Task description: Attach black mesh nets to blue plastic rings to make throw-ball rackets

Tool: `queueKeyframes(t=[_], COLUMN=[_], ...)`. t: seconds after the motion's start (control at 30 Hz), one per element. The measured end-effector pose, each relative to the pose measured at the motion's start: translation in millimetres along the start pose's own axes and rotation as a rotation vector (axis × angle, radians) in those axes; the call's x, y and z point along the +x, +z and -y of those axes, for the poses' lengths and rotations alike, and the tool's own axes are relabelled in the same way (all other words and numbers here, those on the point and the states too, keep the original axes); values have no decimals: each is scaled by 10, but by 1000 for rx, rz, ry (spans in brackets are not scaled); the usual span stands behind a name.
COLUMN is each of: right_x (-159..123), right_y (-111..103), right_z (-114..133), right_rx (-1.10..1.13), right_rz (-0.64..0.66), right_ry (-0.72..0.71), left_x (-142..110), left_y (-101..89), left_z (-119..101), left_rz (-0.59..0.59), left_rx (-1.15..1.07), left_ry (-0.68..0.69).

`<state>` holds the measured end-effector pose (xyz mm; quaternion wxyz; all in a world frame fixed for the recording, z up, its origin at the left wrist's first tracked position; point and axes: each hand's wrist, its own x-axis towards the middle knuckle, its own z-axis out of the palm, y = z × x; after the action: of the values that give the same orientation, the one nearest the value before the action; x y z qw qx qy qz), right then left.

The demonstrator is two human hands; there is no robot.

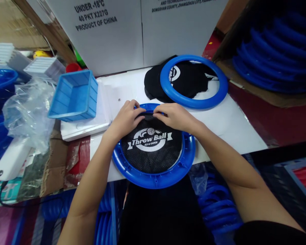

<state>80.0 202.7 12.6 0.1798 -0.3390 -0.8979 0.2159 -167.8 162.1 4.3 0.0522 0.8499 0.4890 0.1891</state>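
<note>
A blue plastic ring frame [155, 181] lies at the table's near edge, its ribbed inner side up. Inside it sits a round black mesh net [156, 161] printed "Throw Ball". My left hand [127, 117] is at the frame's far rim, thumb and fingers closed on the net's edge. Just right of it, my right hand [175, 115] bends its fingers over the same rim and grips the net's edge too. The fingertips partly cover that stretch of rim. Beyond my right hand, a second blue ring [193, 103] rests on black net pieces [153, 83].
A blue bin [75, 93] stands on a white slab at left, beside a clear plastic bag [28, 109] and a white device [11, 163]. White cartons [112, 44] wall off the back. Blue rings [275, 64] are stacked in a box at right.
</note>
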Motion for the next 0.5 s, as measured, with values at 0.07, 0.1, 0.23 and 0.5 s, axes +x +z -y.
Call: queueKeyframes(t=[0.07,0.1,0.23,0.5], right_x=[4,8,31,50], right_y=[8,12,35,70], right_z=[-38,-53,-96,-136], right_rx=[91,123,171,158], right_rz=[-46,-62,-104,-106], right_ry=[-10,-6,43,26], left_x=[43,66,138,206], left_y=[16,20,26,57], left_z=[36,48,62,23], left_rz=[-11,-18,-22,-7], left_rx=[-78,-112,-205,-197], left_ry=[-9,-18,-48,-53])
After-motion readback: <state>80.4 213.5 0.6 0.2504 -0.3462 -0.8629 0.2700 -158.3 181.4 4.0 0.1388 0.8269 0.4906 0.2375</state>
